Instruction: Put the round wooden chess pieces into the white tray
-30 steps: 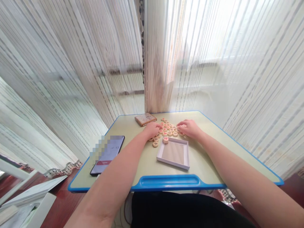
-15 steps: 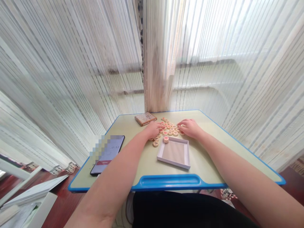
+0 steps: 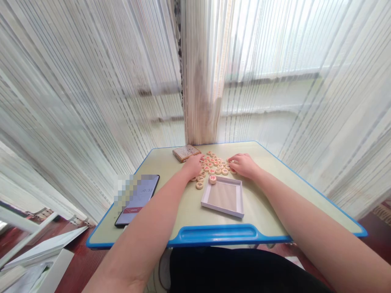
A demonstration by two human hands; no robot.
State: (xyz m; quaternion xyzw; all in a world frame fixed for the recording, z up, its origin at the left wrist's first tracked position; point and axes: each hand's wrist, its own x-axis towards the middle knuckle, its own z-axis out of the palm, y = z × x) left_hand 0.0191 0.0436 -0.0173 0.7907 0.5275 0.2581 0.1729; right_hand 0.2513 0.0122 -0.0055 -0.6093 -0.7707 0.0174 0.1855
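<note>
Many round wooden Chinese chess pieces [image 3: 211, 171], with red or dark characters, lie in a loose cluster between my two hands. My left hand [image 3: 193, 164] rests at the cluster's left edge, fingers apart and pointing forward, with nothing visible in it; its underside is hidden. On the right edge, my right hand [image 3: 242, 164] has its fingers spread and slightly bent beside the pieces, touching or close to the outermost ones. In front of the cluster sits a shallow white box tray [image 3: 238, 215]. A single red-lettered chess piece [image 3: 213, 179] is in its back left corner.
A flat patterned box [image 3: 186, 153] lies behind my left hand. A phone [image 3: 139, 199] showing a timer lies by my left forearm. The pale table [image 3: 262, 219] has a blue rim and a front groove [image 3: 218, 233]. Curtains [image 3: 201, 81] hang behind it.
My left hand has drawn back left from over the pieces, uncovering more of them. My right hand stays about where it was. The view has shifted slightly.
</note>
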